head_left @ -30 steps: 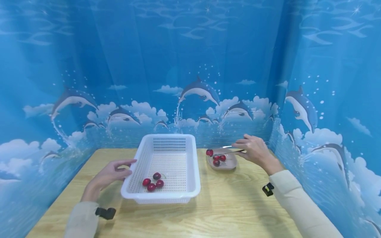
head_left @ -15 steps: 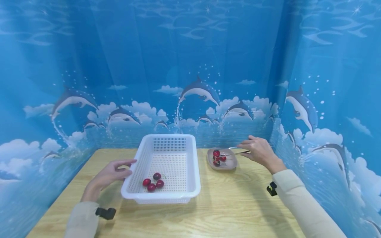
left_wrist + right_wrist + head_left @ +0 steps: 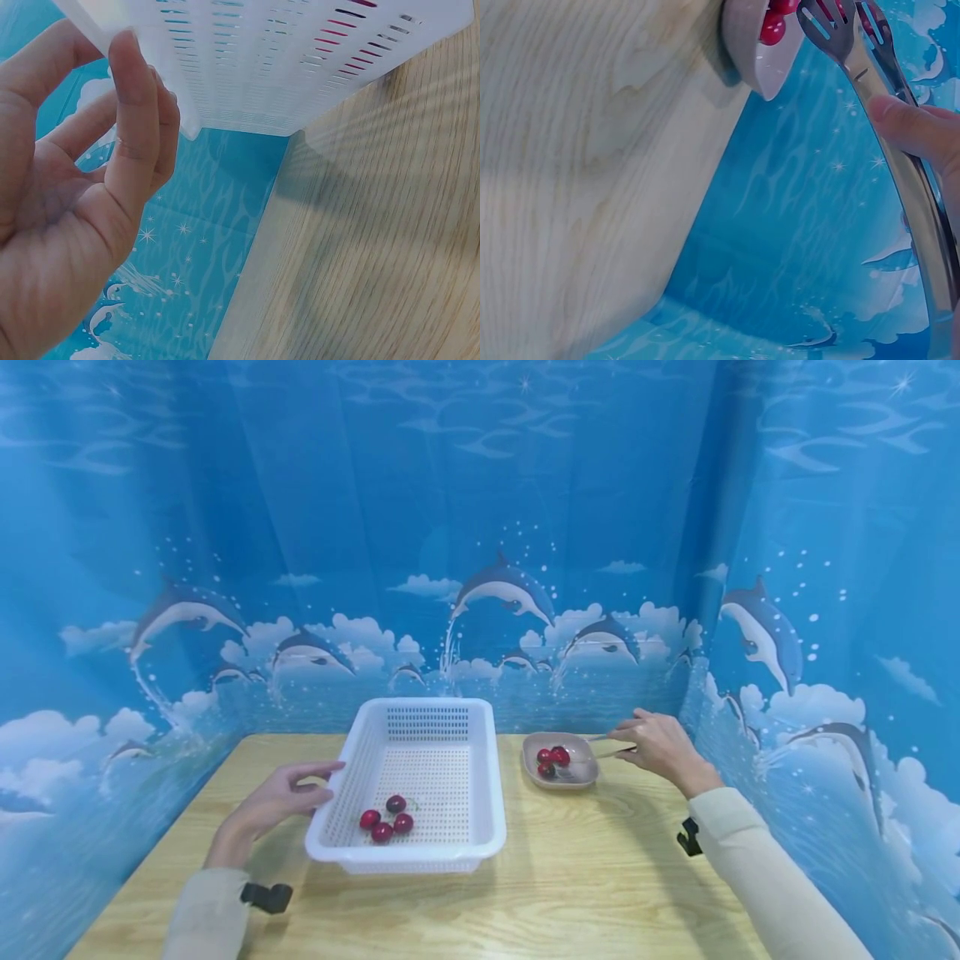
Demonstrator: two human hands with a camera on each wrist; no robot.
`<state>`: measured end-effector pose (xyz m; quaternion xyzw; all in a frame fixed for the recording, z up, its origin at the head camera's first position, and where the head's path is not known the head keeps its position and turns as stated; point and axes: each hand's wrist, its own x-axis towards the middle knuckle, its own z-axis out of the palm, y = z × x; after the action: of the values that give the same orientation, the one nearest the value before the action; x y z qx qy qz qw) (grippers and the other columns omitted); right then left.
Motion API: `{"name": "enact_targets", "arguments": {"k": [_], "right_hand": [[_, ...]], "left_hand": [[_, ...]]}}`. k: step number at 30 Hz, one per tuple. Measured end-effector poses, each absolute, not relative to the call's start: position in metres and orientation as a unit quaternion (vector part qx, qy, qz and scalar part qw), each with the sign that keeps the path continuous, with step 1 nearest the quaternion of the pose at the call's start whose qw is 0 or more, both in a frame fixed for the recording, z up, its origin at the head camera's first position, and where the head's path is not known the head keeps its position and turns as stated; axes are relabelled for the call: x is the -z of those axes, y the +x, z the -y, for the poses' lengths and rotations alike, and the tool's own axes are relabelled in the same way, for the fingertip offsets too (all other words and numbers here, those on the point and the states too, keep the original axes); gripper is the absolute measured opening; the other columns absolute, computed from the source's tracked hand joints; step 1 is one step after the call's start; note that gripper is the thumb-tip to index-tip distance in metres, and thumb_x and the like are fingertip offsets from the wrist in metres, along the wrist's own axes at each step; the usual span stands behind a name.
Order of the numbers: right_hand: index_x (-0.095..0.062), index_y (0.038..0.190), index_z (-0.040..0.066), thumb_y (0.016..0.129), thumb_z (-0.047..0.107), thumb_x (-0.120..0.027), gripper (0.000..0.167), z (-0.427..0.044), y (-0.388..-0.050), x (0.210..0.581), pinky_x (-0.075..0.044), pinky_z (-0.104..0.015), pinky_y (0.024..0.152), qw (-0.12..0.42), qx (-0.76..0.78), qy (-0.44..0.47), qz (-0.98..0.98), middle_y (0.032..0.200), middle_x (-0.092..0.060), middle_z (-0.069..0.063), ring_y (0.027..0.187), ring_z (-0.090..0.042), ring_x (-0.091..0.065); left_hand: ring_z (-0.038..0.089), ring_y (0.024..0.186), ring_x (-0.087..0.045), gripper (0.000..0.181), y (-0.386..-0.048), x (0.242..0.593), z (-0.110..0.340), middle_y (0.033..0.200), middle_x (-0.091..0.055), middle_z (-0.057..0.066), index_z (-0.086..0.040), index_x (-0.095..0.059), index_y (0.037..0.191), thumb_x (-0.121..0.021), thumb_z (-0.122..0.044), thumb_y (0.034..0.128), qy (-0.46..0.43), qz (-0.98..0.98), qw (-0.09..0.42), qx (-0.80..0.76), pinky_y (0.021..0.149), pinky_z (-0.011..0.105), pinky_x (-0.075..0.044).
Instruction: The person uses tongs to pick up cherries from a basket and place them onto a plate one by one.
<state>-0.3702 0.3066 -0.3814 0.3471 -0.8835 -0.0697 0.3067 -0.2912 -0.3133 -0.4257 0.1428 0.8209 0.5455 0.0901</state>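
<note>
My left hand (image 3: pixel 281 793) grips the left rim of a white perforated basket (image 3: pixel 487 777); in the left wrist view the fingers and thumb of that hand (image 3: pixel 97 165) are at the basket's rim (image 3: pixel 247 67). Several cherries (image 3: pixel 382 832) lie at the basket's near end. My right hand (image 3: pixel 658 747) holds metal tongs (image 3: pixel 617 752), whose tips are over a small pinkish bowl (image 3: pixel 570 783) with several cherries (image 3: pixel 547 771) inside. In the right wrist view the tongs (image 3: pixel 907 180) have fork-like tips beside the cherries (image 3: pixel 772 28), and the thumb presses on one arm.
The basket and the bowl stand side by side on a light wooden table (image 3: pixel 585 877), the bowl at the back right. A blue curtain (image 3: pixel 420 527) with dolphins and clouds surrounds the back and sides of the table.
My right hand and the tongs have moved a little to the right. The cherry earlier held by the tongs at the bowl's left edge now lies in the bowl. My left hand stays at the rim.
</note>
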Motion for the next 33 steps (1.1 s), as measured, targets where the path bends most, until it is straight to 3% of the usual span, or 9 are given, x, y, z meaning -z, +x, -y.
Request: {"name": "enact_targets", "arguments": {"k": [14, 26, 33], "right_hand": [[-0.083, 0.104, 0.019, 0.074, 0.029, -0.092, 0.032, -0.308, -0.375, 0.391, -0.059, -0.038, 0.061, 0.268, 0.087, 0.334, 0.899, 0.096, -0.081, 0.0, 0.081, -0.022, -0.067], [-0.083, 0.101, 0.019, 0.073, 0.03, -0.093, 0.032, -0.304, -0.376, 0.397, -0.06, -0.039, 0.059, 0.26, 0.099, 0.335, 0.9, 0.094, -0.081, -0.001, 0.081, -0.024, -0.068], [-0.084, 0.101, 0.02, 0.071, 0.028, -0.094, 0.033, -0.303, -0.376, 0.402, -0.062, -0.041, 0.061, 0.26, 0.092, 0.338, 0.9, 0.094, -0.081, -0.002, 0.086, -0.027, -0.072]], "left_hand": [[0.039, 0.126, -0.066, 0.064, -0.292, 0.426, 0.313, 0.158, -0.041, 0.03, -0.005, -0.044, 0.155, -0.068, -0.025, 0.0996, 0.139, -0.823, 0.084, -0.545, 0.092, 0.041, -0.063], [0.012, 0.107, -0.073, 0.064, -0.294, 0.43, 0.315, 0.15, -0.049, 0.035, -0.001, -0.043, 0.154, -0.068, -0.02, 0.0993, 0.146, -0.815, 0.092, -0.553, 0.09, 0.039, -0.064], [0.01, 0.107, -0.073, 0.064, -0.296, 0.431, 0.317, 0.151, -0.048, 0.036, -0.001, -0.042, 0.155, -0.068, -0.021, 0.0994, 0.15, -0.815, 0.092, -0.552, 0.09, 0.037, -0.064]]}}
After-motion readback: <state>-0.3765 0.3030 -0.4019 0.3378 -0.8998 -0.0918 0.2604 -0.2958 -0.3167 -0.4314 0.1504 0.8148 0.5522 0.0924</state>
